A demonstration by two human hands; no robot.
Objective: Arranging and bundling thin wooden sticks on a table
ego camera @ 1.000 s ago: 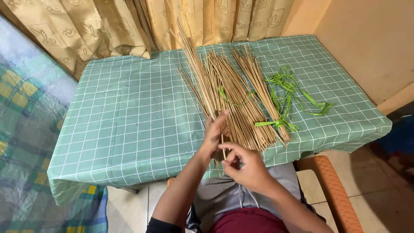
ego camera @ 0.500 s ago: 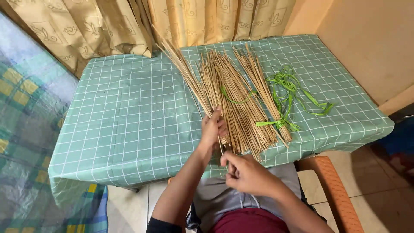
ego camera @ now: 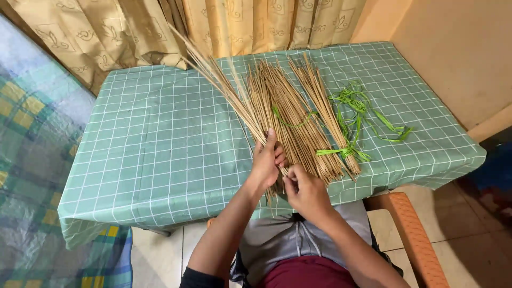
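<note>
I see my left hand (ego camera: 265, 162) wrapped around a thin bunch of sticks (ego camera: 224, 88), fingers curled shut on their lower ends near the front edge of the worktop (ego camera: 160, 149). The sticks are long, straight, slender and pale tan, dry and matte like split reed; the held bunch slants up and away to the left, its tips reaching toward the curtain (ego camera: 106, 32). My right hand (ego camera: 304, 189) sits just beside the left, thumb and fingers pinched narrow at the stick ends; I cannot tell how many it grips.

The rest of the sticks lie flat in a fanned pile (ego camera: 290, 114) right of the held bunch, with a narrower bundle (ego camera: 325, 106) at its right edge. Bright green strips (ego camera: 354, 114), thin, glossy and ribbon-like, curl loosely over and beside the bundle; one loops across the pile.

The worktop wears a smooth green cloth with a white grid, draping over the edges. The curtain is beige, folded, with a leaf pattern. An orange chair arm (ego camera: 413, 229) curves by my right side over pale floor tiles.
</note>
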